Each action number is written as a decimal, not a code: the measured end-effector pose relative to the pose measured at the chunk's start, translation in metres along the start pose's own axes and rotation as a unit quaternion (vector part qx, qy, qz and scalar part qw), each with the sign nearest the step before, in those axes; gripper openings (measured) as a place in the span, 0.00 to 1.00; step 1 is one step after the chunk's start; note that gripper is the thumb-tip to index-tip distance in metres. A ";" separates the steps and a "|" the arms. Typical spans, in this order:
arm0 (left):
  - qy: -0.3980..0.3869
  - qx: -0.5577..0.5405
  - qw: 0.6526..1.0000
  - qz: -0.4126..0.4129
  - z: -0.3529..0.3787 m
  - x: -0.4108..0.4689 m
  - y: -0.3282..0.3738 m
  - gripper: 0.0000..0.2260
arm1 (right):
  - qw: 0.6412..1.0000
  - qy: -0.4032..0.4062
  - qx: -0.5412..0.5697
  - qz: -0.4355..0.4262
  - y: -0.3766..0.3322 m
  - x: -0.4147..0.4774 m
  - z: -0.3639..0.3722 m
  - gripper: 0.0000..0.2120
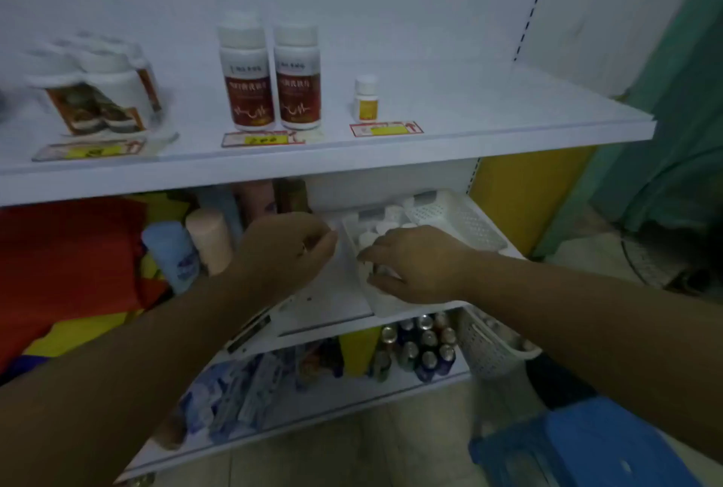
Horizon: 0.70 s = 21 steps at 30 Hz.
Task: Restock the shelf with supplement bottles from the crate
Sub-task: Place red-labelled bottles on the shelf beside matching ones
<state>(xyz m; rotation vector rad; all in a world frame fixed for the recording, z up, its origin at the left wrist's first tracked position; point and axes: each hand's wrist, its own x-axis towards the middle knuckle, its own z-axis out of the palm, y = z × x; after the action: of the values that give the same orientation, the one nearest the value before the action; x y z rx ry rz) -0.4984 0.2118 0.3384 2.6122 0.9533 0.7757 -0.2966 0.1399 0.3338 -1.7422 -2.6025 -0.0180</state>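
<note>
A white perforated crate (pixel 461 220) sits on the middle shelf (pixel 328 298) at the right, with several small white-capped bottles (pixel 381 228) inside. My right hand (pixel 414 263) reaches into the crate's near end, thumb and fingers closed around a small white bottle that is mostly hidden. My left hand (pixel 285 248) hovers just left of the crate with its fingers curled and nothing visible in it. On the top shelf (pixel 489 122) stand two tall red-labelled bottles (pixel 270 79), one small yellow-labelled bottle (pixel 365 99), and blurred white jars (pixel 98 91) at the left.
Price tags (pixel 385 129) lie along the top shelf's front edge. Tubes and red and yellow packs (pixel 70 263) fill the middle shelf's left. Cans (pixel 422 345) and a second white basket (pixel 489 349) sit on the bottom shelf. A blue bin (pixel 587 447) stands on the floor.
</note>
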 end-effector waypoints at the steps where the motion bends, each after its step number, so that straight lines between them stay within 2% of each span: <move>1: -0.019 -0.016 0.999 -0.031 0.021 -0.001 -0.005 0.16 | 0.999 -0.023 0.021 0.029 0.012 -0.005 0.019 0.22; 6: -0.072 -0.059 0.986 -0.141 0.111 0.009 -0.026 0.14 | 0.985 -0.063 0.133 0.090 0.075 -0.023 0.100 0.24; 10: -0.023 -0.060 0.977 -0.202 0.169 0.039 -0.037 0.05 | 0.971 -0.012 0.196 0.140 0.125 -0.005 0.142 0.27; 11: -0.006 -0.064 0.974 -0.217 0.181 0.049 -0.041 0.06 | 0.968 0.007 0.199 0.153 0.137 0.003 0.150 0.27; 14: 0.009 -0.080 0.960 -0.267 0.214 0.081 -0.054 0.19 | 0.959 0.045 0.200 0.197 0.166 0.030 0.167 0.31; 17: -0.018 -0.015 0.956 -0.294 0.239 0.100 -0.066 0.30 | 0.941 0.035 0.223 0.251 0.185 0.054 0.178 0.36; 19: -0.039 0.020 0.948 -0.315 0.250 0.107 -0.072 0.31 | 0.944 0.022 0.189 0.270 0.192 0.064 0.185 0.36; 21: -0.052 0.047 0.942 -0.330 0.257 0.112 -0.077 0.27 | 0.952 0.034 0.124 0.280 0.194 0.072 0.193 0.33</move>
<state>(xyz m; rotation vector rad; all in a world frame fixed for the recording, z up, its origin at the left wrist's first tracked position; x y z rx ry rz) -0.3217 0.3293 0.1392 2.1364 1.7220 0.4152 -0.1448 0.2833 0.1425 -2.2445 -1.8756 0.2359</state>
